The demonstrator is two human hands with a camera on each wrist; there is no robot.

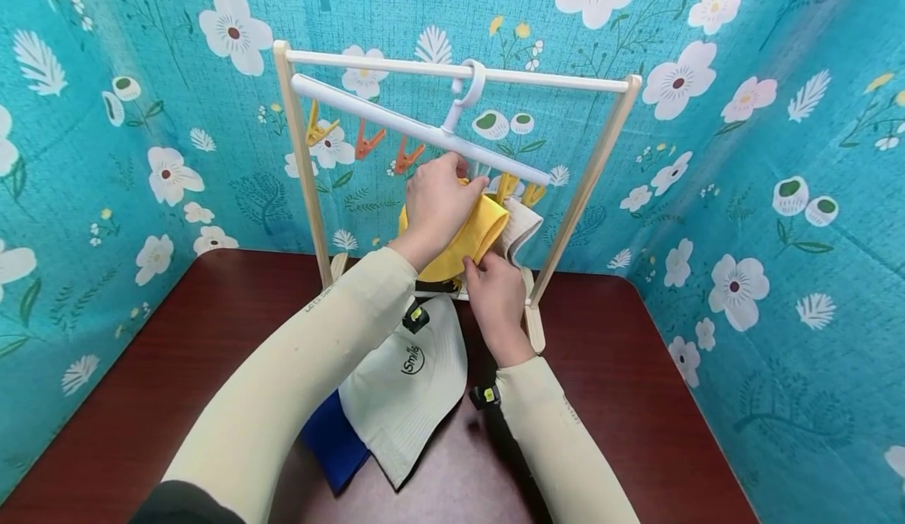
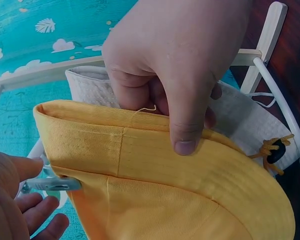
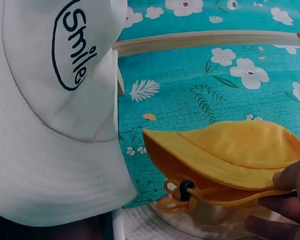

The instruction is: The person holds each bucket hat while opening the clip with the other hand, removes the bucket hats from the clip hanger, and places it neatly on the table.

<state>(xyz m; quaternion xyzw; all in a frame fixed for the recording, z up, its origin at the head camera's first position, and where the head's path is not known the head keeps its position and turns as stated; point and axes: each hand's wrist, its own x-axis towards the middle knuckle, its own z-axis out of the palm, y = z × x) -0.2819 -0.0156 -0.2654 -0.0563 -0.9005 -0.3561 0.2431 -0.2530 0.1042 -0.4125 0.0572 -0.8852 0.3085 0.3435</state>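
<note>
A yellow bucket hat (image 2: 155, 165) with a drawstring and black toggle (image 3: 186, 190) hangs under the white hanger (image 1: 417, 126). My right hand (image 1: 495, 292) pinches its brim, the thumb pressing the outside in the left wrist view. Close under the hanger bar is my left hand (image 1: 441, 198). Its thumb and fingers stand apart around the handle end of a grey clip (image 2: 52, 184), which bites the hat's edge. Behind the yellow hat, an off-white hat (image 1: 522, 221) hangs near yellow clips (image 1: 505, 188).
The hanger tilts down to the right on a wooden rack (image 1: 597, 186). Orange clips (image 1: 368, 141) and a yellow clip (image 1: 316, 127) dangle on its left half. A white bucket hat (image 1: 417, 375) marked "Smile" lies on the dark table (image 1: 233, 335), over blue cloth (image 1: 332, 441).
</note>
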